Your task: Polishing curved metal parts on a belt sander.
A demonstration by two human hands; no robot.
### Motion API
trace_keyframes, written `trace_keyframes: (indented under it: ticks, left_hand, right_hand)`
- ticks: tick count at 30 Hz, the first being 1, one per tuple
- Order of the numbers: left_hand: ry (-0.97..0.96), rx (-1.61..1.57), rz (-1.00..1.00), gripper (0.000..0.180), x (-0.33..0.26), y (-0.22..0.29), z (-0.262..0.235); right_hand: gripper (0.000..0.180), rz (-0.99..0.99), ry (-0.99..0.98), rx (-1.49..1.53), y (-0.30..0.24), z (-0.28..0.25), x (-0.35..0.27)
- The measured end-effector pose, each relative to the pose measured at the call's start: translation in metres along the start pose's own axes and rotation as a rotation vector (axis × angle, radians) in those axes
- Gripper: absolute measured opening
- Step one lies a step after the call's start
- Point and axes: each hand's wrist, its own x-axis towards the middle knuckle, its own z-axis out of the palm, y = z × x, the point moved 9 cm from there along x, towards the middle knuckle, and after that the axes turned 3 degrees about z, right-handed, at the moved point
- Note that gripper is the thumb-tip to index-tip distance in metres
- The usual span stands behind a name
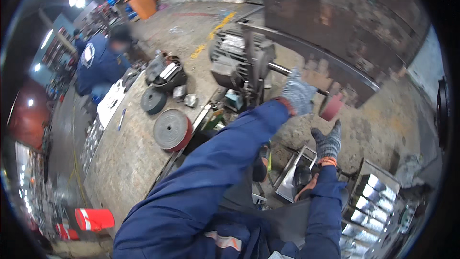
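My left hand (pixel 298 94), in a grey knitted glove, is over the line of a metal shaft (pixel 279 68) that runs out from a motor (pixel 233 60). Its fingers point away from me, and their undersides are hidden, so a grip cannot be made out. Just right of that hand is a round part with a reddish-pink rim (pixel 330 107), close to a steel bar (pixel 311 48). Below this part, my right hand (pixel 327 140), gloved alike, is open with thumb and forefinger apart. Nothing shows between them.
On the worktop (pixel 125 163) at left lie a rolled abrasive strip (pixel 170 127), a smaller grey roll (pixel 153 100), a dark container (pixel 170 74) and a pen (pixel 121 119). Shiny metal pieces (pixel 371 201) fill a rack at lower right. A person (pixel 100 62) works at far left.
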Motion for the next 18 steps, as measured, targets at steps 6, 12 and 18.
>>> trace_keyframes:
  ticks: [6,12,18]
  left_hand:
    - [0.848,-0.854,-0.630,0.036,-0.220,-0.092,-0.049]
    - [0.649,-0.586,-0.694,0.027,-0.217,-0.102,-0.070]
    - [0.823,-0.733,-0.779,0.034,-0.265,-0.158,-0.026]
  right_hand:
    - [0.101,-0.340,0.191,0.450,-0.103,-0.022,-0.023]
    - [0.084,-0.185,-0.038,0.641,-0.072,-0.002,-0.007]
    - [0.083,-0.216,-0.095,0.593,-0.082,-0.003,-0.010]
